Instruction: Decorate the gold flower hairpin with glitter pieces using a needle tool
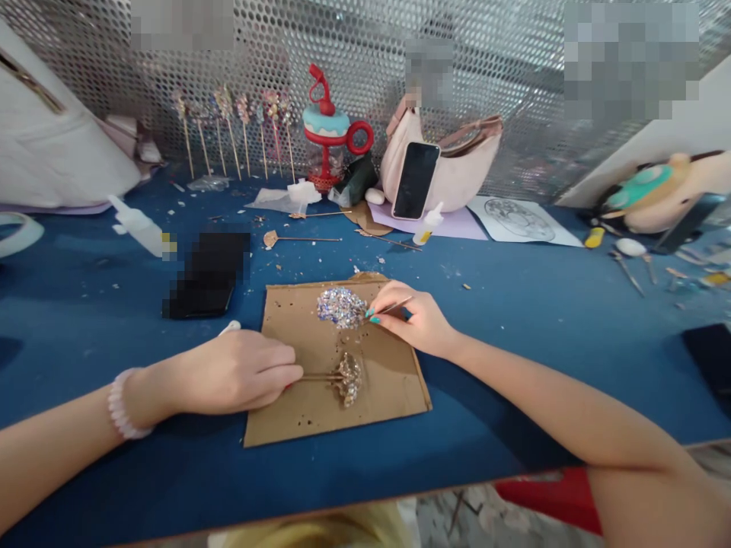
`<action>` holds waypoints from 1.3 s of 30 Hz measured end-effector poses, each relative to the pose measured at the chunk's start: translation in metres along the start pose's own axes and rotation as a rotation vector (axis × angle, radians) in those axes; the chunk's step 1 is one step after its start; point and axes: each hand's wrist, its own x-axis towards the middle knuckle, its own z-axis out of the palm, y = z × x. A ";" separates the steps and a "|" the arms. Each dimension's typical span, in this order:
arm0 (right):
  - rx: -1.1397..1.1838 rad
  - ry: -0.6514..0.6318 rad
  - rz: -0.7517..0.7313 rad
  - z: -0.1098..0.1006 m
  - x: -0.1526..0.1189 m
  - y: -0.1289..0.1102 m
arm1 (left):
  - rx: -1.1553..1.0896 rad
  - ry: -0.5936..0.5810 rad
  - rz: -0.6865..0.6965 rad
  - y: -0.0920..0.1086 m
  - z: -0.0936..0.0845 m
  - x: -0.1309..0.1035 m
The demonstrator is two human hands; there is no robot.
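Note:
My left hand [245, 373] is closed around the stick of a hairpin [349, 379], whose bead-covered head lies over a cardboard sheet [285, 320]. The end of the stick inside my fist is hidden. With its fingertips, my right hand [416, 316] pinches slim tweezers [398, 304], their tip at the right edge of a pile of glittering rhinestones [341, 307]. The pile rests on the upper part of the cardboard. Whether a stone sits in the tweezer tips is too small to tell.
Behind the cardboard are a glue bottle [428, 223], a propped phone [416, 180], a pink bag [474, 164] and a red-handled cup [327, 137]. Decorated sticks [233, 137] stand upright at the back. A dark phone [211, 274] and another glue bottle [138, 227] lie left.

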 end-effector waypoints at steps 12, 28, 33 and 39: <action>-0.011 -0.010 0.115 0.002 0.002 -0.003 | -0.150 0.091 -0.050 -0.005 0.006 -0.010; -0.054 -0.011 0.030 0.003 0.001 -0.005 | -0.194 0.086 -0.079 -0.006 0.006 -0.010; -0.014 -0.017 0.044 0.004 0.000 -0.004 | -0.136 0.055 -0.040 -0.007 0.007 -0.009; -0.032 -0.045 0.068 0.004 0.004 -0.006 | -0.086 0.035 -0.030 -0.006 0.006 -0.007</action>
